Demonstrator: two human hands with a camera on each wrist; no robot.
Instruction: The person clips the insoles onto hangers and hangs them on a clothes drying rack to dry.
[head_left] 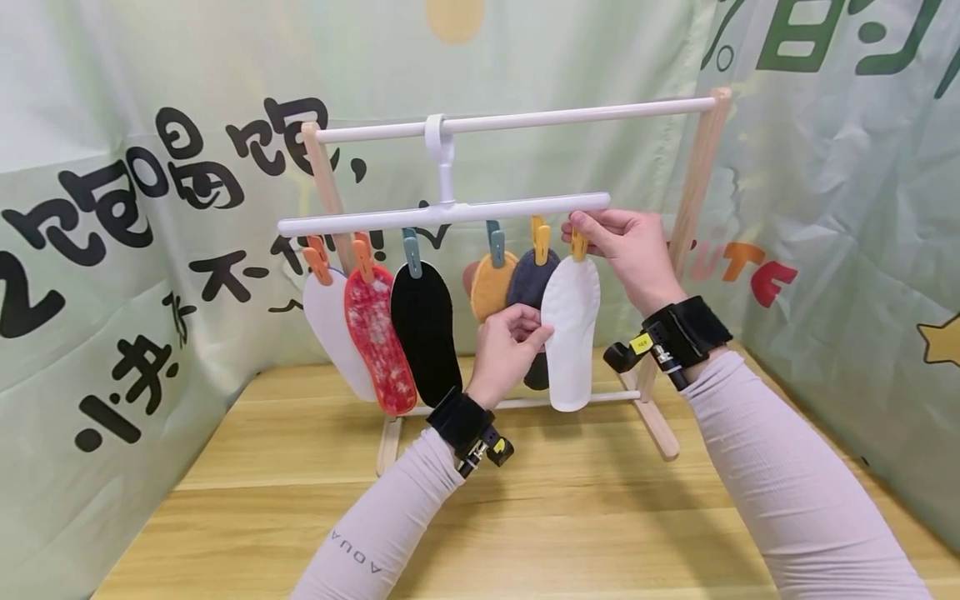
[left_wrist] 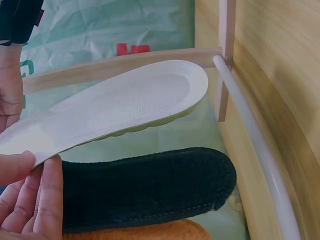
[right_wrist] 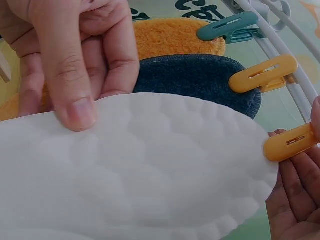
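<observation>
A white insole (head_left: pixel 573 342) hangs at the right end of the white hanger bar (head_left: pixel 517 208), its top edge in a yellow clothespin (head_left: pixel 579 245). My right hand (head_left: pixel 633 250) pinches that clothespin between thumb and fingers, just under the bar's end. Lower down, my left hand (head_left: pixel 513 342) pinches the insole's left edge, thumb on the near face, fingers behind. In the right wrist view the insole's bumpy face (right_wrist: pixel 165 155) fills the front. Directly behind it hangs a dark blue insole (head_left: pixel 528 275) from another yellow clothespin (head_left: pixel 541 242), then an orange insole (head_left: pixel 491 287) from a blue-green one.
Left along the bar hang a black insole (head_left: pixel 425 333), a red mottled insole (head_left: pixel 377 333) and another white insole (head_left: pixel 333 333), all clipped. The hanger's hook sits on the top rod (head_left: pixel 570 116) of a wooden rack (head_left: pixel 701 167), standing on a wood-grain table (head_left: pixel 555 517) before printed cloth.
</observation>
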